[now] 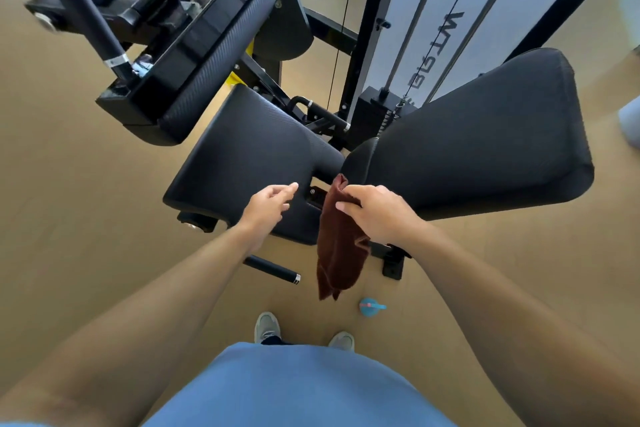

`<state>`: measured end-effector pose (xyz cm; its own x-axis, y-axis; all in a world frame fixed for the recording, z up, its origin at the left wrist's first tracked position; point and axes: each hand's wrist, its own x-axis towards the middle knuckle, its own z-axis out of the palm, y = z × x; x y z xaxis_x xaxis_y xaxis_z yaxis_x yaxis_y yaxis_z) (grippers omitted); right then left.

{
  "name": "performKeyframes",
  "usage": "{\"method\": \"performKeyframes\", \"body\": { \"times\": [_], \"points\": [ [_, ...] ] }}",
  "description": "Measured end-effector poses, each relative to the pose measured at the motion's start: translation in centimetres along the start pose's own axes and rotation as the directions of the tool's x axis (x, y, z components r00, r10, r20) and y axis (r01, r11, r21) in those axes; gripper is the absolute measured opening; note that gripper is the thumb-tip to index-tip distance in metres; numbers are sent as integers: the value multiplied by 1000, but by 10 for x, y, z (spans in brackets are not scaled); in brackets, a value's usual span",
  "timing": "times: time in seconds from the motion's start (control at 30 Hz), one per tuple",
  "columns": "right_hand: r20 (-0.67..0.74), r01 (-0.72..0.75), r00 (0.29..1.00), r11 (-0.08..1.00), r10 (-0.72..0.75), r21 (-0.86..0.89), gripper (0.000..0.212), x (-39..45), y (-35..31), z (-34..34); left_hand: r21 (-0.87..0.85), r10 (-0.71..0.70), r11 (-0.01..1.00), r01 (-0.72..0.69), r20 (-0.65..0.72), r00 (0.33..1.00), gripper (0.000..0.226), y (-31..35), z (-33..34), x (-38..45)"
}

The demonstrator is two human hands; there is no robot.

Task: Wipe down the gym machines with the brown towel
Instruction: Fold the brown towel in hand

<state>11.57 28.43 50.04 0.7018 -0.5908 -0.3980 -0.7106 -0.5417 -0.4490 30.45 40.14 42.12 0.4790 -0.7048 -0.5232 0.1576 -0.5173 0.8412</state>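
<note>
Right hand [375,215] pinches the hanging brown terry towel [337,246] before the black padded machine seat [249,152]; left hand [268,206] hovers, fingers relaxed, empty.

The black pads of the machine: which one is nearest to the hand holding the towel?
The large backrest pad; the right hand with the brown towel hangs at its edge.

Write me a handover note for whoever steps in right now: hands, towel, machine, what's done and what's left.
Right hand grips the brown towel by its top; it hangs free in front of the machine, touching no pad.
Left hand is open, empty, reaching toward the seat pad.
Back pad is to the right, arm pad upper left.
Done: cannot tell what has been wiped.
Left: towel onto the pads and wipe.
</note>
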Motion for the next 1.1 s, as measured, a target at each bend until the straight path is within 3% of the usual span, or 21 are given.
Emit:
{"method": "performKeyframes", "body": {
  "times": [0.13, 0.23, 0.3, 0.37, 0.43, 0.47, 0.57, 0.63, 0.73, 0.87, 0.97, 1.03, 1.1],
  "points": [
    [129, 72, 989, 997, -75, 27, 21, -2, -11, -12, -20, -98, 995, 100, 69, 993, 35, -36, 10, -7],
    [198, 98, 969, 966, -147, 239, 14, -14, -24, -38, -91, -107, 988, 123, 169, 980, 34, -35, 17, -7],
    [200, 52, 967, 886, -161, 460, 15, -23, -29, -62, -123, -107, 984, 132, 195, 975, 35, -25, 16, -8],
    [184, -2, 969, 738, -165, 674, 24, -28, -28, -87, -177, -88, 975, 132, 237, 968, 40, -13, 13, -12],
    [143, -32, 980, 606, -136, 795, 29, -28, -23, -110, -294, -100, 934, 204, 334, 937, 42, -3, 8, -19],
    [123, -37, 987, 591, -107, 806, 29, -25, -20, -119, -333, -108, 909, 252, 397, 912, 49, -1, 5, -22],
    [38, -50, 999, 727, 33, 685, 26, -5, -5, -135, -417, -147, 802, 428, 556, 818, 57, -8, 4, -33],
    [-16, -88, 994, 850, 112, 519, 24, 9, 6, -135, -441, -165, 731, 520, 626, 763, 76, -20, 9, -33],
    [-51, -93, 993, 975, 105, 204, 24, 19, 19, -124, -378, -194, 747, 547, 664, 723, 74, -30, 24, -29],
    [-118, -46, 992, 994, 34, -95, 31, 13, 13, -88, -384, -176, 767, 514, 644, 744, 56, -21, 54, -24],
    [-113, 85, 985, 929, -133, -359, 33, -6, 1, -43, -465, -113, 721, 514, 652, 749, 55, -8, 72, -21],
    [34, 183, 982, 895, -185, -407, 42, -19, 1, -18, -524, -62, 664, 533, 672, 738, 66, -2, 78, -18],
    [117, 162, 983, 974, -144, -161, 38, -25, 8, -16, -558, -36, 607, 567, 692, 721, 88, -2, 80, -15]
  ]
}}
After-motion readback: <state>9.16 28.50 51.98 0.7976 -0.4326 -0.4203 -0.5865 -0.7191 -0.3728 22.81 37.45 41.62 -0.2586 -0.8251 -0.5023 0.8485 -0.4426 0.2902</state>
